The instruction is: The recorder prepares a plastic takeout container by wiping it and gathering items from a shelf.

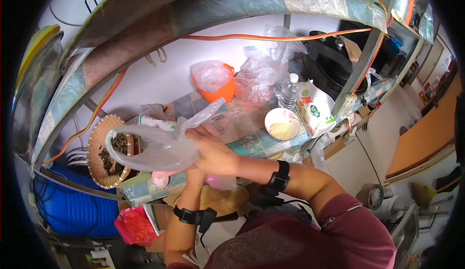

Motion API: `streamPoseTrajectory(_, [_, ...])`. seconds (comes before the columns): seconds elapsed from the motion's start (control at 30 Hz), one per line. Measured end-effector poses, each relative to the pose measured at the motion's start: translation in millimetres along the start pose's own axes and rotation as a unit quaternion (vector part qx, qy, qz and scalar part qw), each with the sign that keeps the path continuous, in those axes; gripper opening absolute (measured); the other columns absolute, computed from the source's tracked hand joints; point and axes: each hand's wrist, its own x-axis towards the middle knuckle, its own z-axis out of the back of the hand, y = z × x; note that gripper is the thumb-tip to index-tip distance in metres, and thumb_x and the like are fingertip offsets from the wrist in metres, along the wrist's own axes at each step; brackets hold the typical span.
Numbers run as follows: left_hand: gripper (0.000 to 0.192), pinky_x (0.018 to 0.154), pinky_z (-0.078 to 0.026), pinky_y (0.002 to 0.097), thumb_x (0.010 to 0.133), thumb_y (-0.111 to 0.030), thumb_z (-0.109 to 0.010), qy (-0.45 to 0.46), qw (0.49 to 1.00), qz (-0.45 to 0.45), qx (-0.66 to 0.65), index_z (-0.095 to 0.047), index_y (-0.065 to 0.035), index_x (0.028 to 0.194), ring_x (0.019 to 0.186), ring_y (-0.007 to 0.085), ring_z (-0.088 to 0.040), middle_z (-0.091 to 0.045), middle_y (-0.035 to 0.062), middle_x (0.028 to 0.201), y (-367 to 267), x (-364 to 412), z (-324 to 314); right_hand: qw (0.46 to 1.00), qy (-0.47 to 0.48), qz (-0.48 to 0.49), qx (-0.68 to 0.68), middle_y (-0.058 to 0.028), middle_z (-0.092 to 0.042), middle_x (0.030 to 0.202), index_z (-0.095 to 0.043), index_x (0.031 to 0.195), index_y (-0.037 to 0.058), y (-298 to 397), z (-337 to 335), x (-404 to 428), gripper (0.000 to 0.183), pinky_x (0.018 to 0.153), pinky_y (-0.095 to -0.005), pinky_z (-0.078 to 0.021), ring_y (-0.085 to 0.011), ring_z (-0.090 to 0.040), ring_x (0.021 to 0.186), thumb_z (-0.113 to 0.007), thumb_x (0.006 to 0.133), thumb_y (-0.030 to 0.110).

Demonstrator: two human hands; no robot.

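Note:
A clear plastic bag [156, 149] is bunched up between my two hands above the counter. My right hand [217, 155] grips it from the right, fingers curled over the gathered part. Just beneath, my left hand [195, 168] comes up from below and meets the bag too; most of its fingers are hidden behind the right hand and the plastic. One loop of the bag spreads out to the left, while a twisted end sticks up toward the back right. Something pink [221, 182] shows through plastic below my hands.
Left of the bag lies a woven basket [95, 149] with dark dried leaves. A pink spoon [160, 180] rests near the counter edge. Rightward stand a bowl of pale grains [270, 118], a water bottle [288, 93] and a printed bag [315, 109]. An orange basket [218, 95] sits behind.

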Motion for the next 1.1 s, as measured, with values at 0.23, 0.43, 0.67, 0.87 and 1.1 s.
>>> streamPoseTrajectory(0.23, [0.034, 0.082, -0.045, 0.0372, 0.073, -0.009, -0.06, -0.081, 0.996, -0.024, 0.027, -0.058, -0.0007, 0.106, 0.095, 0.0293, -0.059, -0.061, 0.0186, 0.101, 37, 52, 12, 0.995, 0.065, -0.034, -0.072, -0.0222, -0.037, 0.133, -0.04, 0.13, 0.0098, -44, 82, -23, 0.061, 0.104, -0.0441, -0.0256, -0.0386, -0.032, 0.123, -0.065, 0.076, 0.024])
streamPoseTrajectory(0.43, [0.032, 0.083, -0.046, 0.0346, 0.069, -0.003, -0.056, -0.068, 0.997, -0.035, 0.0, -0.062, -0.0006, 0.1, 0.095, 0.0305, -0.06, -0.062, 0.0182, 0.101, 29, 71, 5, 0.885, -0.128, -0.144, -0.424, -0.0147, -0.054, 0.117, -0.06, 0.113, 0.0132, -147, 235, 9, 0.041, 0.102, -0.0373, -0.0264, -0.0292, -0.042, 0.116, -0.063, 0.076, 0.031])
streamPoseTrajectory(0.67, [0.036, 0.097, -0.039, 0.0334, 0.067, -0.004, -0.054, 0.078, 0.94, -0.137, 0.303, -0.065, -0.0114, 0.1, 0.116, 0.0256, -0.047, -0.06, 0.0043, 0.112, 37, 60, -7, 0.726, 0.029, -0.339, -0.597, -0.0219, -0.026, 0.141, -0.046, 0.13, 0.0137, -255, 301, 43, 0.051, 0.11, -0.0448, -0.0096, -0.0397, -0.016, 0.133, -0.04, 0.083, 0.033])
streamPoseTrajectory(0.87, [0.034, 0.1, -0.036, 0.0343, 0.068, -0.011, -0.056, 0.115, 0.914, -0.196, 0.336, -0.064, -0.0124, 0.101, 0.115, 0.0243, -0.047, -0.061, 0.0033, 0.11, 57, 50, -4, 0.708, 0.08, -0.329, -0.62, -0.0142, -0.031, 0.141, -0.036, 0.134, 0.0047, -227, 302, 48, 0.054, 0.11, -0.0437, -0.0088, -0.0307, -0.012, 0.136, -0.04, 0.086, 0.031])
streamPoseTrajectory(1.1, [0.088, 0.107, -0.025, 0.037, 0.054, -0.019, -0.075, 0.227, 0.944, -0.097, 0.218, -0.036, -0.01, 0.133, 0.128, 0.0316, -0.032, -0.042, 0.0116, 0.133, 40, 66, -8, 0.936, -0.264, -0.107, -0.205, -0.0133, -0.06, 0.112, -0.057, 0.112, 0.0012, -233, 307, 82, 0.048, 0.09, -0.0433, -0.0414, -0.0251, -0.055, 0.106, -0.071, 0.073, 0.025])
